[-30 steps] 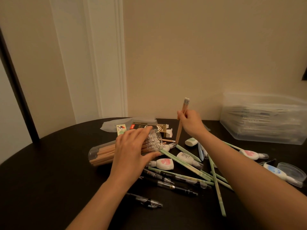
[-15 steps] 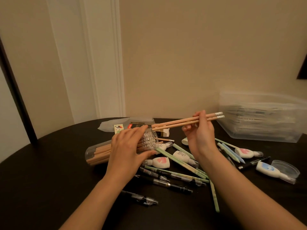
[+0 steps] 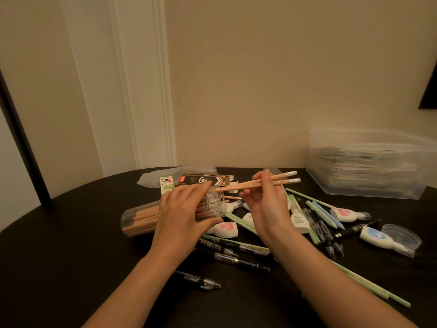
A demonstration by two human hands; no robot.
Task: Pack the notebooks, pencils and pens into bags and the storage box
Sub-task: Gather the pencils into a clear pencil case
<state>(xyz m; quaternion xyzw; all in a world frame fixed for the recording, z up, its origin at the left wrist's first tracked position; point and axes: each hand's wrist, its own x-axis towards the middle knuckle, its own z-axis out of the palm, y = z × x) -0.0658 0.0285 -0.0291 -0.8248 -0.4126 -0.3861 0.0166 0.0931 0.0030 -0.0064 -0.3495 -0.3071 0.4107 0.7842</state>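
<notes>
Two wooden pencils (image 3: 257, 183) pinched in the raised right hand (image 3: 267, 209); left hand (image 3: 182, 214) grips the lying clear tube (image 3: 170, 215).

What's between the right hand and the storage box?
Head view: the eraser ends of the two pencils in the right hand point toward the storage box; beneath, a pale green pen.

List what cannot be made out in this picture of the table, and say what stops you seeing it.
Head view, storage box: contents blurred behind its cloudy wall.
Head view, two pencils: tips hidden behind the left hand gripping the clear tube.
Head view, black carton: print too small to read.
Head view, dark shape: cut off by the right edge.
</notes>
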